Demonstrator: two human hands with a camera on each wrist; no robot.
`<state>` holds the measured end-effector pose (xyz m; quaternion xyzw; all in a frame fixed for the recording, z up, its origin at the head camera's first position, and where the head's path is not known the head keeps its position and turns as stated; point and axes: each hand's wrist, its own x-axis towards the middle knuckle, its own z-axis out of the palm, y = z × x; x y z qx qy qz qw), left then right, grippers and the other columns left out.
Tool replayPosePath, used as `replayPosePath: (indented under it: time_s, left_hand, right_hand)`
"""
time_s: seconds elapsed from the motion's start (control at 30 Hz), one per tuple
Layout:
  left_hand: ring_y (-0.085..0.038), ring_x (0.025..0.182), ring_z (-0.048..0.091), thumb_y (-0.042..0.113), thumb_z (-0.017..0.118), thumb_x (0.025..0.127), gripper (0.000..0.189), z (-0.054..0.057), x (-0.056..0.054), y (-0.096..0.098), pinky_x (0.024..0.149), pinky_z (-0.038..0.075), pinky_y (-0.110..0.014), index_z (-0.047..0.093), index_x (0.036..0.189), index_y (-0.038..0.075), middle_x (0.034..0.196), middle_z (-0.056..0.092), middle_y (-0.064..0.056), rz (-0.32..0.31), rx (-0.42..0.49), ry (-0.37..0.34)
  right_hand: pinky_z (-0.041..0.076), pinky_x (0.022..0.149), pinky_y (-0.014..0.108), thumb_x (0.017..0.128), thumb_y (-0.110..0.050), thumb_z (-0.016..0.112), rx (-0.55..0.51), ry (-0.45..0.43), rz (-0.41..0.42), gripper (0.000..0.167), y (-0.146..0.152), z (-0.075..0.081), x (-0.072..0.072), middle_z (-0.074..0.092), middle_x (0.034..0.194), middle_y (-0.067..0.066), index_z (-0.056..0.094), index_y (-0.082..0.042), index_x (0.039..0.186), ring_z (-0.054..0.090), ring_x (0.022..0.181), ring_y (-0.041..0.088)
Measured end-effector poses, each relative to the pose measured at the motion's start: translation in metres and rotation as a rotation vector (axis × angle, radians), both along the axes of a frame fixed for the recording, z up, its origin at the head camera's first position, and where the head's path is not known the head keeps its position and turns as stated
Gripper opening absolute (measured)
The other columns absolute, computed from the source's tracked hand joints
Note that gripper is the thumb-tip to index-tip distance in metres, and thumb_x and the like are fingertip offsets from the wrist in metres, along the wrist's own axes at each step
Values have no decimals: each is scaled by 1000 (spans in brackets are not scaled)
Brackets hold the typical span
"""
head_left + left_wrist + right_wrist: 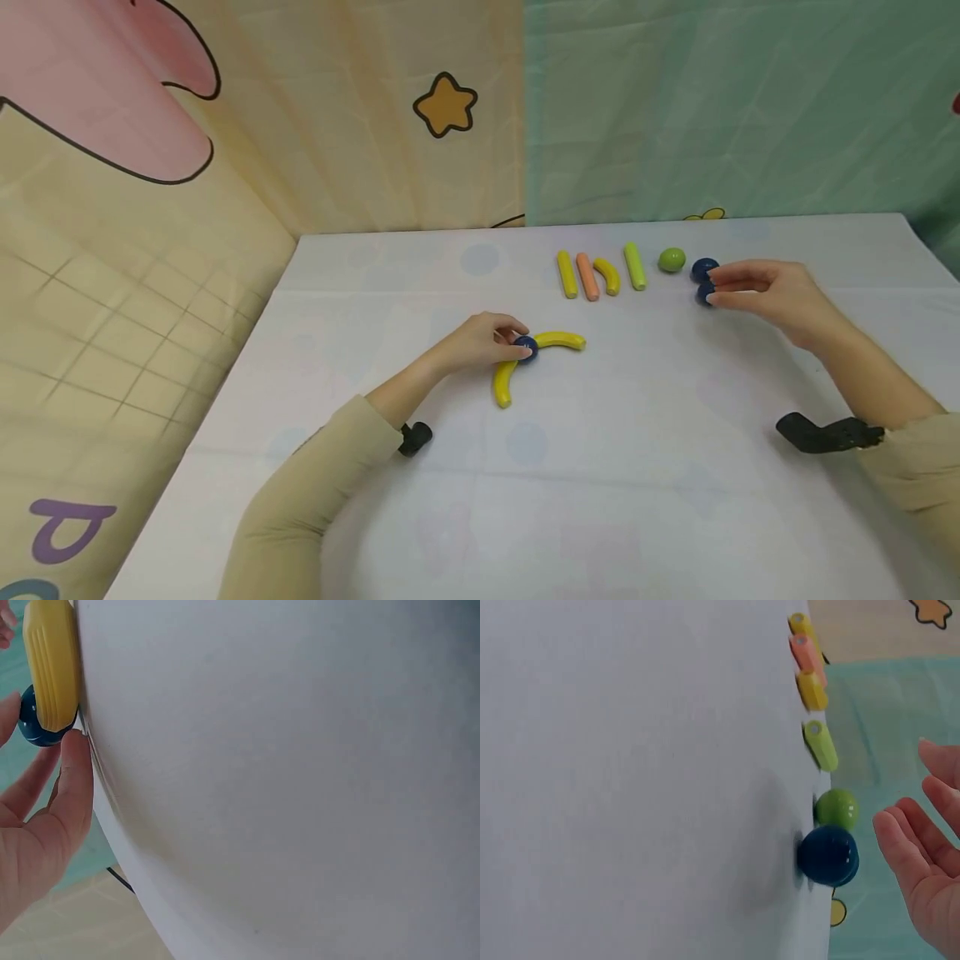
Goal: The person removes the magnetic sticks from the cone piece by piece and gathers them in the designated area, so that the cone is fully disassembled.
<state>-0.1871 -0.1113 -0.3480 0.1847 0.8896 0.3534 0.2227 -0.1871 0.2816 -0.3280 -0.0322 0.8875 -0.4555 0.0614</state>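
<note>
My left hand (480, 340) pinches a dark blue ball (531, 345) between thumb and fingers, low over the table. Two yellow banana-shaped pieces meet at that ball: one curved piece (562, 339) extends right, the other curved piece (503, 388) toward the front. In the left wrist view a yellow piece (54, 664) partly covers the blue ball (31, 729). At the back right, my right hand (783, 296) reaches over two more dark blue balls, a rear one (702, 270) and a front one (703, 293). The right wrist view shows its fingers spread apart, away from the blue ball (826, 855).
Left of the blue balls lie a green ball (672, 260), a light green stick (634, 267), a yellow curved piece (609, 277), an orange stick (588, 277) and a yellow stick (567, 275). Printed curtains rise behind the white table (600, 500).
</note>
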Motion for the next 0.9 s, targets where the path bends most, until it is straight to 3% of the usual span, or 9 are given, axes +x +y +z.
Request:
replayPosePath:
  time_s: [0.33,0.57,0.77,0.9]
  left_hand:
    - [-16,85,48,29,70,85,34,-3,3,0,69,39,-24,64,114,12,91,55,-2,25,-35,-11]
    - [-17,87,50,30,69,85,36,0,3,2,70,41,-25,63,116,12,95,56,-2,26,-36,-18]
    - [-17,88,50,31,70,84,36,2,0,4,73,41,-25,64,115,13,94,56,-2,15,-35,-6]
    - [-17,88,50,31,70,84,34,1,-1,4,73,40,-24,65,113,13,93,56,-2,3,-25,-7]
  right_hand:
    - [48,74,17,84,-19,71,-28,-47,270,47,-59,-3,-2,61,114,17,56,4,122,57,90,2]
    - [47,78,19,83,-14,72,-70,-79,411,43,-102,-12,-13,62,111,19,59,4,119,59,94,16]
    - [48,76,21,82,-10,71,-40,-70,469,36,-133,-16,-21,64,106,16,62,3,114,58,91,22]
    - [48,71,22,81,-8,71,-11,-89,492,33,-149,-17,-24,64,94,12,63,5,111,56,84,21]
